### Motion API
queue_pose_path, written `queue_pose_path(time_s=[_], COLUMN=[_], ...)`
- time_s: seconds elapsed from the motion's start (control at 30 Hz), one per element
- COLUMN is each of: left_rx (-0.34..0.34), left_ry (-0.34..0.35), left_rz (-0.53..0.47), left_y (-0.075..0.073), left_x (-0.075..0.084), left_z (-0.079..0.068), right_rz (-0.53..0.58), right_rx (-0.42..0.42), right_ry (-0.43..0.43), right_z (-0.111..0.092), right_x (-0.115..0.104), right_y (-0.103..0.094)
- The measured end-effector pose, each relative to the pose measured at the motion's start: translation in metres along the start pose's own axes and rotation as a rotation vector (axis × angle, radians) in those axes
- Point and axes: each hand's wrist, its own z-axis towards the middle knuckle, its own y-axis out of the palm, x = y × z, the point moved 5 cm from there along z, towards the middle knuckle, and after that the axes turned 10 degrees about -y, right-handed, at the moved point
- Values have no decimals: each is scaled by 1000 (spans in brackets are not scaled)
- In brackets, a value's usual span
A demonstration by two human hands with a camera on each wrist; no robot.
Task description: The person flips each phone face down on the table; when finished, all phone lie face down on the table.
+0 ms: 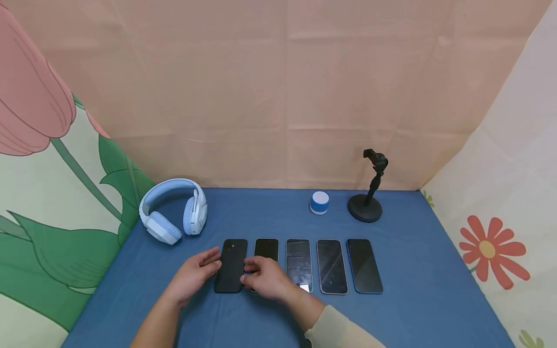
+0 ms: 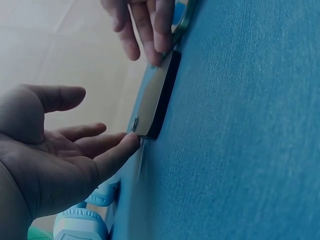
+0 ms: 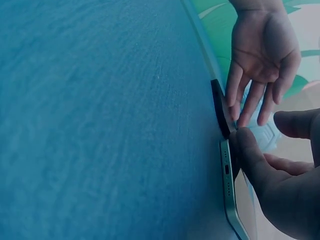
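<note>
A black phone (image 1: 231,268) lies flat on the blue cloth at the left end of a row of phones, its camera side up. My left hand (image 1: 192,278) is at its left side, fingers extended and thumb apart; in the left wrist view a fingertip of the left hand (image 2: 65,155) meets the phone's (image 2: 155,102) edge. Along the other long side is my right hand (image 1: 269,280), its fingers loosely bent with the fingertips right at the edge. That hand partly covers the second phone (image 1: 266,247) in the row.
Farther right in the row lie a phone with a reflective screen (image 1: 298,261), a cracked-looking phone (image 1: 332,268) and a dark blue-edged phone (image 1: 364,266). Behind stand light blue headphones (image 1: 197,212), a blue-and-white round container (image 1: 319,203) and a black phone stand (image 1: 364,209).
</note>
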Motion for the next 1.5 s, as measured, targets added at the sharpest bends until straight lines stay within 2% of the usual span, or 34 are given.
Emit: queue_pose_path(time_s=[0.27,0.47,0.67,0.93,1.17,1.5], left_rx=[26,53,46,48,22,-54], left_ry=[-17,15,76,76,101,81], left_rz=[58,63,50,49,19,-71], left_y=[2,5,10,18,30,43], left_x=[2,5,10,12,11,12], left_z=[1,1,-1,0,4,7], right_rz=[-30,-56,-53,-61,-75,-120], right_rx=[4,17,28,38,72,83], right_ry=[-9,0,-17,-26,-28,-35], right_z=[-4,-7,-8,-10,-15,-21], right_x=[-4,-2,-1,-1,0,0], right_y=[-11,-21,-29,-40,-50,-64])
